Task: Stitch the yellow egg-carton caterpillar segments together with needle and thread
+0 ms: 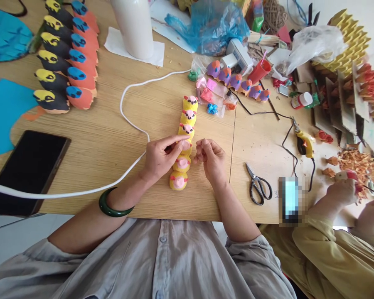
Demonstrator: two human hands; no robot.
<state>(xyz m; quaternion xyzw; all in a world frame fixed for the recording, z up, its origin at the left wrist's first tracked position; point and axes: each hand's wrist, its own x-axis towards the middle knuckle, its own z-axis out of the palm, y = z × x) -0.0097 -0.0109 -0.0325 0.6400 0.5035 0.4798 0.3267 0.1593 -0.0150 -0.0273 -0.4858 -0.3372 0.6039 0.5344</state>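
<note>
A row of yellow clay figures (pixel 183 162) with pink faces and red ears runs up the wooden table before me. The upper three faces carry dark markings; the lower ones are plain pink with no dark markings seen. My left hand (pixel 162 157) holds the row around its fourth figure, index finger over it and thumb at its side. Just right of the row, apart from it, my right hand (pixel 212 160) is closed in a pinch, thumb against the curled fingers. Whatever lies in that pinch is too small to make out.
Small bags of coloured clay (pixel 208 94) lie beyond the row. Scissors (pixel 257 183) and yellow-handled pliers (pixel 304 142) lie right, a black phone (pixel 28 166) left. A white cable (pixel 124 114) crosses the table. At right, a co-worker's hand (pixel 339 193) works by orange pieces.
</note>
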